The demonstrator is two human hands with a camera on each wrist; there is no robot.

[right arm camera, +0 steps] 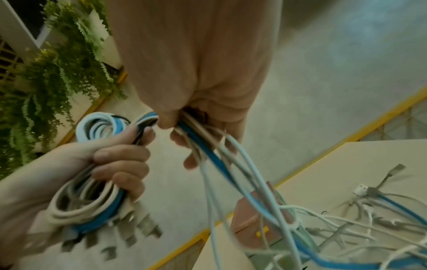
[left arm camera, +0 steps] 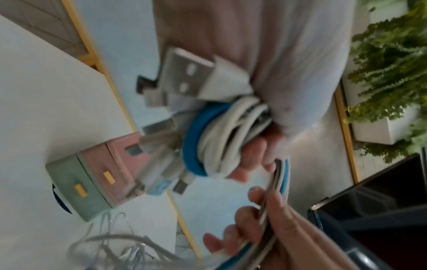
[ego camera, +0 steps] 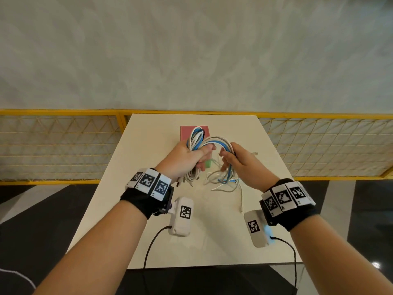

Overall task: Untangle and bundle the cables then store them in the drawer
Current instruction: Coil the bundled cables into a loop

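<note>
My left hand (ego camera: 189,158) grips a coiled bundle of white and blue cables (ego camera: 196,138) above the table; its USB plugs (left arm camera: 184,76) stick out of the fist in the left wrist view. My right hand (ego camera: 231,160) holds the same cables' loose run (right arm camera: 215,157), fingers curled round several strands that arc between the hands. The free ends (ego camera: 225,182) trail down onto the table in a tangle. Behind the hands stands a small drawer box (left arm camera: 97,175) with pink and green drawers and yellow pulls, mostly hidden in the head view (ego camera: 185,130).
The cream table (ego camera: 212,235) stands against a yellow mesh railing (ego camera: 63,145). One white cable end (ego camera: 241,201) runs toward the near edge. Hanging green plants (right arm camera: 46,82) are off to the side, dark floor around the table.
</note>
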